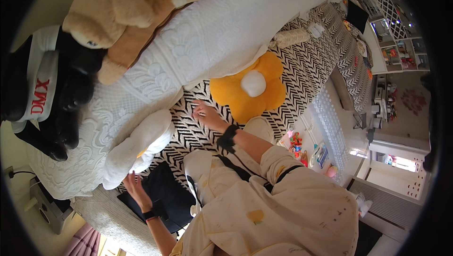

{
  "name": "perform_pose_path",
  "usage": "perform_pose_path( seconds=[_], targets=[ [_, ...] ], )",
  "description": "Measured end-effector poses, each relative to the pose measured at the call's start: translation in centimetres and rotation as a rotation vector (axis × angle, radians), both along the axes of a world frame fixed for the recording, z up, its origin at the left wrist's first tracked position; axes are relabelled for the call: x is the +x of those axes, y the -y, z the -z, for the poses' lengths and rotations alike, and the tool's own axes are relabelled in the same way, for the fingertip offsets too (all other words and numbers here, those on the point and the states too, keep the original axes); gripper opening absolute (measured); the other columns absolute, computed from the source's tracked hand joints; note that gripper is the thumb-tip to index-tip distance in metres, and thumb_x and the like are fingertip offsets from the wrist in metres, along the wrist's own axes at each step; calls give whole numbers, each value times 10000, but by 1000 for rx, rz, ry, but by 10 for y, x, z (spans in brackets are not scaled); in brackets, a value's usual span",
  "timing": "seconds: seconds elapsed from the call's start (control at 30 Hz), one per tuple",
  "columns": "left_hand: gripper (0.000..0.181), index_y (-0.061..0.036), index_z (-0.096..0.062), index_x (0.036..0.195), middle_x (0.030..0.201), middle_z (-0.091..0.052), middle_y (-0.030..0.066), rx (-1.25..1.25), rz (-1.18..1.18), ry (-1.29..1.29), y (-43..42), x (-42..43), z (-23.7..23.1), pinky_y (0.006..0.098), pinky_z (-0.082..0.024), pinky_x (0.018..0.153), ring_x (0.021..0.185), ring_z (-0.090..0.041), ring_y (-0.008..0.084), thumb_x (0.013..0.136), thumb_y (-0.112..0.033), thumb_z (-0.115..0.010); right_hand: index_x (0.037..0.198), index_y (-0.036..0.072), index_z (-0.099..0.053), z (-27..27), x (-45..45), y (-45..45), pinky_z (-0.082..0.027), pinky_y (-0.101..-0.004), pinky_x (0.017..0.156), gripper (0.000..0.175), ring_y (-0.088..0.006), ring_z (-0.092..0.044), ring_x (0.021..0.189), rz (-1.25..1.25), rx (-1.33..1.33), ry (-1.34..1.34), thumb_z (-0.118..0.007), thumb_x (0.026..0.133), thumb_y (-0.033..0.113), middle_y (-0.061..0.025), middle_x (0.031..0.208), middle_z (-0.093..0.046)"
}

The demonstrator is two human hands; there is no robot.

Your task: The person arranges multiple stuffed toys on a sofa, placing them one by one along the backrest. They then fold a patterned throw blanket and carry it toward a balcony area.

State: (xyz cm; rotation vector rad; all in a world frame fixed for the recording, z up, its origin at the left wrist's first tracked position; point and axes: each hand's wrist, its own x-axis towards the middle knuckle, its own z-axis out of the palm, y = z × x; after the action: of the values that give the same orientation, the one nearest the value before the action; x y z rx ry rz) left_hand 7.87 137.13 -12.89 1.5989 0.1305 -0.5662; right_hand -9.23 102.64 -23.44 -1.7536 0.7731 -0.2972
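My left hand (136,189) reaches to the lower edge of a white flower-shaped cushion (139,143), its fingertips at or very near the cushion. Whether they grip it I cannot tell. A black cushion or bag (164,196) lies beside and partly under that wrist. Over the black-and-white zigzag sofa cover (193,128), my right hand (208,115) holds nothing, its fingers loosely bent. To its upper right an orange flower cushion (226,89) with a white centre leans by the backrest. White lace fabric (198,47) is draped over the backrest.
A large tan plush toy (109,12) and a black figure with a white sash (70,89) rest on the backrest's top. A rolled beige fabric item (291,37) lies farther along the sofa. Small colourful toys (296,143) stand at the right, near bubble-textured mat or wrap (329,121).
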Motion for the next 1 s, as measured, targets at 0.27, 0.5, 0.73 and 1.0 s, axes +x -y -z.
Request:
perform_pose_path(
  seconds=[0.27, 0.5, 0.73, 1.0],
  targets=[
    [433, -16, -446, 1284, 1223, -517, 101, 446, -64, 229, 16, -54, -8, 373, -396, 968, 1146, -492, 240, 915, -214, -554, 1168, -16, -565, 92, -274, 277, -482, -425, 862, 653, -317, -584, 1062, 345, -239, -805, -753, 709, 409, -213, 1282, -524],
    [396, 31, -513, 1171, 1124, -560, 124, 639, 471, 322, 229, -156, 44, 315, -411, 950, 1049, -539, 230, 817, -63, -664, 1258, 25, -508, 153, -315, 357, -457, -381, 895, 629, -310, -574, 1090, 419, 229, -393, -705, 797, 405, -166, 1242, -570],
    [291, -16, -536, 1141, 1090, -565, 179, 233, 1126, 901, 568, -202, 128, 415, -429, 898, 1042, -518, 375, 859, -89, -531, 1054, -9, -623, 52, -389, 333, -508, -324, 734, 335, -217, -668, 853, 454, -4, -42, -705, 817, 214, -111, 957, -695],
    [292, 31, -545, 1018, 850, -642, 172, 565, 433, -105, 601, -201, 270, 350, -540, 613, 544, -631, 247, 873, -213, -478, 1196, -44, -540, -16, -434, 437, -471, -352, 858, 450, -221, -589, 1017, 623, -1145, -456, -601, 905, 293, -219, 1163, -596]
  ],
)
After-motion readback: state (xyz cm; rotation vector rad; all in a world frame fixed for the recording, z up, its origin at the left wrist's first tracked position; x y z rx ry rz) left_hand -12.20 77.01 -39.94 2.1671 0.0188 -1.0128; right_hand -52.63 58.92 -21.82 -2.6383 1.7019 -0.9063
